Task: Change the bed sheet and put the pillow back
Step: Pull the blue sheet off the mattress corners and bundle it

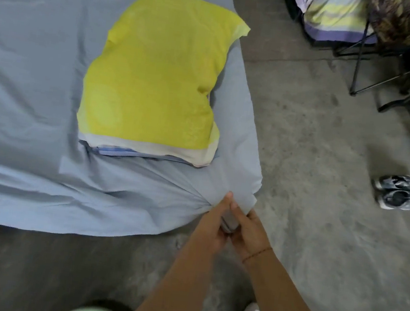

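Observation:
A pale blue bed sheet covers the low bed and hangs over its near edge. A yellow pillow lies on the sheet near the bed's right side, with a striped blue edge showing under its near end. At the near right corner of the bed the sheet is bunched into folds. My left hand and my right hand are side by side there, both closed around the gathered corner of the sheet.
Bare concrete floor runs along the bed's right side and near edge. A pair of dark shoes lies at the right. A black metal frame with a striped cloth stands at the top right.

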{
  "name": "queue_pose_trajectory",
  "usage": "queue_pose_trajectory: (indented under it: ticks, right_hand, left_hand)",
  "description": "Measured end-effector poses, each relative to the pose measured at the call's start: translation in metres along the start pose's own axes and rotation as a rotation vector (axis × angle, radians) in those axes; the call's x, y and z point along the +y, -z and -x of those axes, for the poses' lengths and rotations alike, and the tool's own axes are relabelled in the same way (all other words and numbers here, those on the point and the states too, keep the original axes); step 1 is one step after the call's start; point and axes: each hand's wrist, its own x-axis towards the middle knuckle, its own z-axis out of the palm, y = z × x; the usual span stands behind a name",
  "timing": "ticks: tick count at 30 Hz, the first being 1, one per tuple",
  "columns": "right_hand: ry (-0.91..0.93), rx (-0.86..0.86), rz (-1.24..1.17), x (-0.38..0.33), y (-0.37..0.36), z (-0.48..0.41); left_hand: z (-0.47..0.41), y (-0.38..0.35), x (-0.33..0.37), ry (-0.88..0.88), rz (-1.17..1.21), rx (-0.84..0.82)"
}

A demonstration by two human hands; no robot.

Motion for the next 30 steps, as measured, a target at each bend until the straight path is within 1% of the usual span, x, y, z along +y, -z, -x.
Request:
queue_pose_trajectory:
  ticks: [4,5,7,9,11,14,16,19,21,24,26,27,29,30]
  right_hand:
    - [-0.119,-0.101,0.063,-0.008,0.032,0.014]
    - [-0.159,-0.106,0.087,-0.01,0.041,0.016]
    - [-0.238,-0.057,0.074,-0.022,0.05,0.019]
    - [-0.339,0.008,-0.072,-0.036,0.051,0.015]
    - [-0.458,0.067,-0.213,-0.048,0.05,0.003]
    - [-0.582,0.054,-0.325,-0.059,0.038,-0.019]
    - [-0.571,0.002,-0.38,-0.062,0.03,-0.034]
    - [-0.502,0.0,-0.362,-0.065,0.026,-0.046]
    - [-0.491,0.026,-0.318,-0.064,0.03,-0.05]
    - [-0.455,0.004,-0.209,-0.068,0.044,-0.048]
    - [-0.397,-0.001,-0.201,-0.073,0.061,-0.047]
    - [-0.37,-0.037,-0.206,-0.078,0.07,-0.046]
    - [-0.355,-0.033,-0.175,-0.088,0.079,-0.037]
    - [-0.337,-0.042,-0.145,-0.09,0.08,-0.033]
  left_hand:
    - [-0.011,-0.01,-0.018,-0.088,-0.009,0.17]
    - [-0.014,-0.01,-0.022,-0.103,-0.018,0.216]
    - [-0.018,-0.013,-0.028,-0.114,-0.032,0.312]
    - [-0.016,-0.019,-0.03,-0.126,0.005,0.343]
    - [-0.01,-0.025,-0.032,-0.137,0.072,0.306]
    - [-0.001,-0.026,-0.038,-0.163,0.123,0.247]
    - [0.002,-0.023,-0.043,-0.154,0.138,0.222]
    - [0.006,-0.02,-0.05,-0.124,0.13,0.167]
    - [0.009,-0.015,-0.055,-0.115,0.141,0.191]
    - [0.014,-0.012,-0.055,-0.115,0.084,0.267]
    - [0.015,-0.015,-0.059,-0.125,0.116,0.296]
    - [0.013,-0.018,-0.061,-0.128,0.135,0.305]
    - [0.008,-0.032,-0.067,-0.137,0.123,0.285]
    - [0.006,-0.045,-0.069,-0.131,0.098,0.249]
